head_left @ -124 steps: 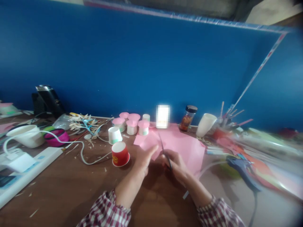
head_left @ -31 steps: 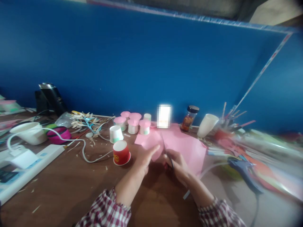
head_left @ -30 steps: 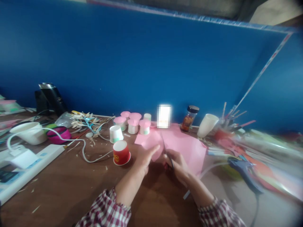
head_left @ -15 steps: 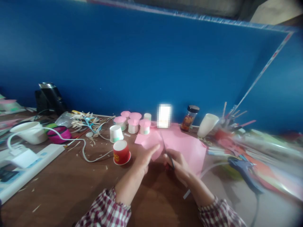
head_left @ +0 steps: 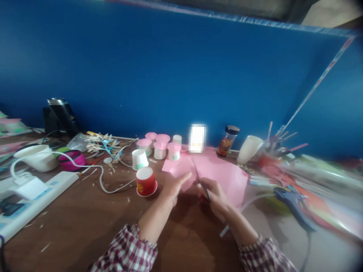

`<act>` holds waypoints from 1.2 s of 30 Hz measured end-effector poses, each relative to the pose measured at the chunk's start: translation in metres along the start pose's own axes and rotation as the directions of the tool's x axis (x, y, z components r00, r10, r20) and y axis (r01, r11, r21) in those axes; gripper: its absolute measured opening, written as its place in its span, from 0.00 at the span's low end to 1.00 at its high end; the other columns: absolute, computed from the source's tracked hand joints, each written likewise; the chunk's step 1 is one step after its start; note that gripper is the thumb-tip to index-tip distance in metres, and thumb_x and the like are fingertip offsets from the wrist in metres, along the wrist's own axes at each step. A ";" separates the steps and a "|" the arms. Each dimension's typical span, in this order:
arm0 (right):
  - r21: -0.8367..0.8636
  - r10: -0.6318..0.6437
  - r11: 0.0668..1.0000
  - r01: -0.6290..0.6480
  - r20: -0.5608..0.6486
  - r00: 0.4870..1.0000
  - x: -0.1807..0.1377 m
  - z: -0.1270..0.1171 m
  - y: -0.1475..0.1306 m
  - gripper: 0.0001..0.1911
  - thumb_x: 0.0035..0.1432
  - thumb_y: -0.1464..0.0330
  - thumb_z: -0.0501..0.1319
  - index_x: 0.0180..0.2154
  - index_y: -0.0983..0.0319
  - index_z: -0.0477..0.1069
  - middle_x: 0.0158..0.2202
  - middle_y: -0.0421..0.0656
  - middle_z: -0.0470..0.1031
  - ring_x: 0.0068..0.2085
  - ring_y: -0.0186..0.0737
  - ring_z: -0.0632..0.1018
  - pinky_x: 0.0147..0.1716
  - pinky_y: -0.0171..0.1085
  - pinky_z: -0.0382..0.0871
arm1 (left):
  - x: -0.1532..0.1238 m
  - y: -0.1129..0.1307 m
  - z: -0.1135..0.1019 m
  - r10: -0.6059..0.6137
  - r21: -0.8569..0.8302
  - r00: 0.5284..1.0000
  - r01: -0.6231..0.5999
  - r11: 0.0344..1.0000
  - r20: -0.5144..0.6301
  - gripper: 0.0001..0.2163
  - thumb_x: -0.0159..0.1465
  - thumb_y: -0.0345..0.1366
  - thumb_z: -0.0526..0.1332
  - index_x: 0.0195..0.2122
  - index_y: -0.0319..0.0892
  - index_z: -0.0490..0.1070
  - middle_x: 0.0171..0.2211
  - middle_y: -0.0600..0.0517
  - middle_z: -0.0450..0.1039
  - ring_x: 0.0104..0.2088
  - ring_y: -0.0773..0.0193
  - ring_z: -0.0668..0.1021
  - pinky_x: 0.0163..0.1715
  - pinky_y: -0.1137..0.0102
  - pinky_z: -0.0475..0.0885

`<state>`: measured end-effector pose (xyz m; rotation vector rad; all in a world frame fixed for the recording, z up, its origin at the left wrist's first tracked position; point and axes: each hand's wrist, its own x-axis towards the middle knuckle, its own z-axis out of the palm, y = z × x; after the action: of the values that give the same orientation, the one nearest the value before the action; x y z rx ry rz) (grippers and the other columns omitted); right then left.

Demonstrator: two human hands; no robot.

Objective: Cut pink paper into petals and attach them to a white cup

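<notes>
My left hand (head_left: 173, 189) is closed on a rounded piece of pink paper (head_left: 183, 170), thumb on top and the other fingers hidden beneath. In my right hand (head_left: 214, 194) is a pair of dark scissors (head_left: 204, 187), its blades pointing away from me along the right edge of that piece. Behind and to the right spreads a larger pink sheet (head_left: 224, 173) on the table. A red paper cup (head_left: 145, 182) stands upside down or upright, I cannot tell which, left of my left hand. Beyond it is a white cup (head_left: 139, 159).
Several small cups with pink paper tops (head_left: 160, 145) stand at the back. A dark-lidded jar (head_left: 227, 141) and a leaning white cup (head_left: 249, 149) are behind the sheet. A glue gun (head_left: 293, 206) lies right; a power strip (head_left: 42, 200) and white cable (head_left: 100, 177) lie left.
The view has shifted very slightly. Both hands keep nearly the same place, with the paper and the scissors still held.
</notes>
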<state>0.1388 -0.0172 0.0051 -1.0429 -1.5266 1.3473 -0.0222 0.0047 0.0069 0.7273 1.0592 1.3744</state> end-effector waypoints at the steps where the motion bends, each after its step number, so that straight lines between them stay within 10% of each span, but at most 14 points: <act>1: -0.001 -0.005 1.000 0.005 -0.004 1.000 0.000 0.000 0.000 0.18 0.55 0.56 0.63 0.39 0.65 0.73 0.21 0.37 0.67 0.22 0.32 0.69 0.21 0.31 0.61 | -0.001 0.000 0.000 0.006 0.001 1.000 -0.006 1.000 0.007 0.23 0.43 0.40 0.74 0.40 0.36 0.75 0.38 0.42 0.78 0.40 0.51 0.79 0.41 0.61 0.73; 36: 0.006 -0.002 1.000 0.002 -0.016 1.000 0.000 0.002 -0.001 0.20 0.54 0.54 0.63 0.35 0.65 0.72 0.21 0.38 0.68 0.22 0.32 0.69 0.21 0.31 0.62 | -0.010 0.009 0.004 0.019 0.054 1.000 -0.019 0.998 0.006 0.23 0.44 0.40 0.73 0.40 0.36 0.75 0.38 0.41 0.78 0.40 0.50 0.79 0.41 0.60 0.73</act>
<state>0.1374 -0.0182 0.0062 -1.0457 -1.5102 1.3383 -0.0214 -0.0031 0.0181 0.7820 1.0917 1.3635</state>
